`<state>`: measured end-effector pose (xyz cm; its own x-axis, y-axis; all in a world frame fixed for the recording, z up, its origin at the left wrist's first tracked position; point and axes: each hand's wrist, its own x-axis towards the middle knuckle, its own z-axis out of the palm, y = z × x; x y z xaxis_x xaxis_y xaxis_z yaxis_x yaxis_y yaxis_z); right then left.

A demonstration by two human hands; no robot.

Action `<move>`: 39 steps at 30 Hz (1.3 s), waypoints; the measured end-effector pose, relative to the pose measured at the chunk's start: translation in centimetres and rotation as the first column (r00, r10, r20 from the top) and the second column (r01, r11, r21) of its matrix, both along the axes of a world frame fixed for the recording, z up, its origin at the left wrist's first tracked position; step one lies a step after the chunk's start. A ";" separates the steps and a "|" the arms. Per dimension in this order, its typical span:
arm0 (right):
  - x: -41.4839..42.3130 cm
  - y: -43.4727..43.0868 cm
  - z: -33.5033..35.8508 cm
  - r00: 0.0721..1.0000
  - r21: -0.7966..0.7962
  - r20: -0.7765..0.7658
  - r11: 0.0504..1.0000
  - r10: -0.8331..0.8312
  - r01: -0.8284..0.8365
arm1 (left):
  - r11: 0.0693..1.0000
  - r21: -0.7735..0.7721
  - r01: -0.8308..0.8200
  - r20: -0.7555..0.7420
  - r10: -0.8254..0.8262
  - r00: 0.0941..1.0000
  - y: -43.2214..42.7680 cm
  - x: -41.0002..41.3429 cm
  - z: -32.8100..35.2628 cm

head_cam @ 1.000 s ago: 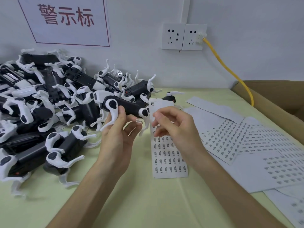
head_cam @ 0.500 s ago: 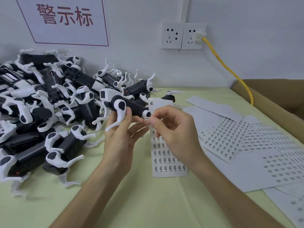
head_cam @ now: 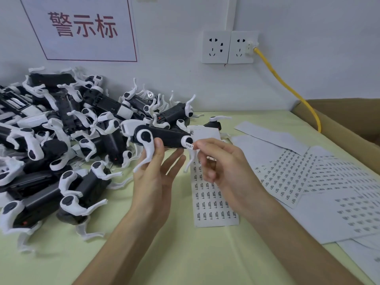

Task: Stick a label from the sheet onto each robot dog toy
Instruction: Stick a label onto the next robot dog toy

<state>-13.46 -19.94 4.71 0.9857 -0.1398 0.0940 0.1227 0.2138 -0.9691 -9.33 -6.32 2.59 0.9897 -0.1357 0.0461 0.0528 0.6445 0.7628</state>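
While the left hand (head_cam: 153, 177) holds it, the black-and-white robot dog toy (head_cam: 162, 138) lies level.

Matt black-and-white plastic robot dog toy (head_cam: 162, 137), smooth paper label sheet (head_cam: 213, 200), cardboard box (head_cam: 347, 124).

A white wall sign (head_cam: 82, 27) with red characters hangs above the table's (head_cam: 185, 254) far left. Two white wall sockets (head_cam: 229, 47) sit right of it; a yellow cable (head_cam: 287, 89) runs from the right socket down to an open cardboard box (head_cam: 345, 124) along the table's right edge.
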 end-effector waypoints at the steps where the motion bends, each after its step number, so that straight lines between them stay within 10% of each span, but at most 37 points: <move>1: -0.1 0.0 0.0 1.000 -0.001 0.008 1.000 0.026 -0.026 | 1.000 -0.010 0.004 -0.005 -0.004 1.000 0.0 0.0 0.0; 39: -0.7 1.6 0.2 0.999 -0.181 0.043 0.983 0.016 -0.008 | 0.999 0.047 0.025 0.117 -0.031 0.993 0.3 0.7 -0.8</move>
<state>-14.18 -18.32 4.94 0.9815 -0.1047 0.1601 0.1648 0.0372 -0.9856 -8.60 -6.06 1.77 0.9735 -0.1679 0.1555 -0.0218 0.6083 0.7934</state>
